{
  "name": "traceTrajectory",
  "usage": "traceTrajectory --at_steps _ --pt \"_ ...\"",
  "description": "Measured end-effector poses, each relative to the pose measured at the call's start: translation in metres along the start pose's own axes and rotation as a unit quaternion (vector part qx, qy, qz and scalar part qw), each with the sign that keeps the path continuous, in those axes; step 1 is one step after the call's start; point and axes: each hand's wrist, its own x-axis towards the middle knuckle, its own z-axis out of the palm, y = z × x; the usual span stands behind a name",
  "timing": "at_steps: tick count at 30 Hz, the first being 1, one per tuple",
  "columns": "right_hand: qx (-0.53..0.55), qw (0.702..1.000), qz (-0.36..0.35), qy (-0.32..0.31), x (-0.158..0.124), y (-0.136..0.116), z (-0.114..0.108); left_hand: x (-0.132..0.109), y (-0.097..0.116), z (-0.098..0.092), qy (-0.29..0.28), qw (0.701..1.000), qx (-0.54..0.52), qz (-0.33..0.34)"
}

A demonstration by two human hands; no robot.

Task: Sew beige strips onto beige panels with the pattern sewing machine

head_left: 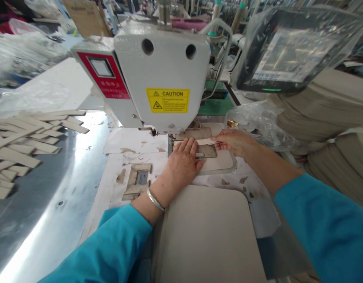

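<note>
Under the head of a sewing machine (164,70) lies a beige panel (221,163) with rounded corners, a metal clamp frame (212,152) resting over it. My left hand (185,160) lies flat with fingers stretched over the frame and the near end of a beige strip (205,142). The strip's right end is pinched between thumb and fingers of my right hand (233,141). Part of the strip is hidden beneath my left fingers. Closer to me rests a stack of beige panels (209,232).
Many loose beige strips (25,145) lie on the metal table (72,177) at left. A small template frame (138,179) sits left of my left hand. A plastic-wrapped control screen (290,51) hangs at upper right, above stacked beige panels (340,157) and clear plastic (261,122).
</note>
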Motion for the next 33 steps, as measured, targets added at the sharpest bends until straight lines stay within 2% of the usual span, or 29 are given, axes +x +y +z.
traceTrajectory --at_steps 6,10,13,19,23,26,30,33 --pt "-0.031 0.999 -0.009 0.032 0.002 0.002 0.005 0.001 0.000 0.001 -0.007 1.000 -0.003 -0.002" --pt "-0.182 0.979 -0.046 0.077 0.010 0.007 0.005 -0.001 -0.001 -0.001 -0.006 1.000 0.001 -0.004" --pt "-0.256 0.962 -0.061 0.069 0.012 0.009 0.003 0.001 0.001 -0.001 -0.013 1.000 0.011 -0.009" --pt "-0.232 0.972 -0.017 0.032 0.009 0.008 0.002 0.022 0.023 0.012 -0.007 0.995 0.016 0.095" --pt "-0.206 0.978 -0.005 0.024 0.008 0.006 0.001 0.024 0.029 0.011 0.005 0.998 0.020 0.052" --pt "-0.202 0.979 -0.002 0.019 0.008 0.006 0.000 0.010 0.016 0.000 -0.008 1.000 0.025 0.007" --pt "-0.198 0.980 -0.007 0.006 0.010 0.009 -0.003 -0.010 -0.005 -0.013 0.007 0.998 0.041 -0.044" --pt "-0.174 0.985 -0.001 -0.012 0.013 0.011 -0.007 -0.014 -0.009 -0.016 0.002 0.997 0.052 -0.060"
